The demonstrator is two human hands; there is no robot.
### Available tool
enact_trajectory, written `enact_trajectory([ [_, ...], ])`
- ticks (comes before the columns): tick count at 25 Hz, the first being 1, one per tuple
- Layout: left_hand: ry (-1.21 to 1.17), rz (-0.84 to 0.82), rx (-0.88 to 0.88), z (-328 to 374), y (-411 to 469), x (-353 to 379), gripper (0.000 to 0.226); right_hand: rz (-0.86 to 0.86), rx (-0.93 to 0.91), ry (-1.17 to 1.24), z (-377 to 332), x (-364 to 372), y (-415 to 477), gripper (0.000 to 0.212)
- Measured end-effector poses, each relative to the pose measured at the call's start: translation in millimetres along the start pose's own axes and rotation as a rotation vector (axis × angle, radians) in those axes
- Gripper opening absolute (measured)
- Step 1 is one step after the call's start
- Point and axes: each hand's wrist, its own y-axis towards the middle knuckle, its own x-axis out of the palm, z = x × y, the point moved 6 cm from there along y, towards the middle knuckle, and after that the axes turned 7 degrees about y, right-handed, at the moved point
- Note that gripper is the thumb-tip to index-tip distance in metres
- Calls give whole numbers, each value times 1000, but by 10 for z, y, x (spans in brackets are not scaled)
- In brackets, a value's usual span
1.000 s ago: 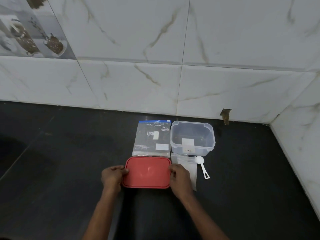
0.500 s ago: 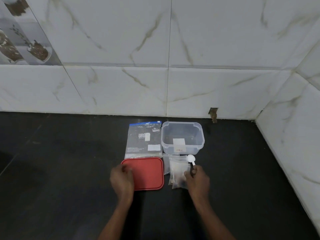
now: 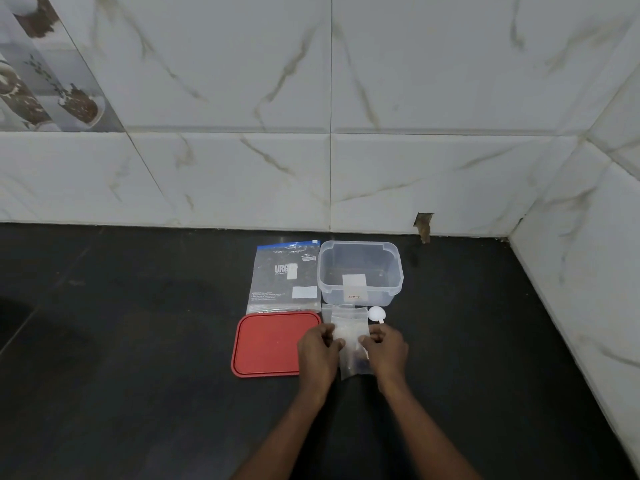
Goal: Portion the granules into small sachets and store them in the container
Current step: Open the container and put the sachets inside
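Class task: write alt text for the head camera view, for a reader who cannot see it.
The left hand and right hand pinch a clear sachet over a black counter. A red lid lies to the left; beyond are a granule bag, an open clear container and a white scoop, near a tiled wall.

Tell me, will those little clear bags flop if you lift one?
Probably floppy: the small sachets are thin, see-through film, wrinkled where the left hand and right hand pinch them. Likely very light, since they look nearly flat. Possibly slippery, being stacked and glossy.
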Motion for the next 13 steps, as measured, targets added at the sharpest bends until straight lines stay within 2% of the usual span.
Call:
enact_trajectory([
  [4,-106,-7,47,60,-87,12,55,-1,-84,92,-23,-55,-74,16],
  [8,-126,-108,148,79,15,-35,92,-235,-189,228,-94,-127,-131,13],
  [10,-188,-205,183,155,45,-53,86,-299,-202,293,-159,-178,-115,5],
  [13,-359,-259,165,272,82,-50,48,-265,-218,370,-283,-244,-76,5],
])
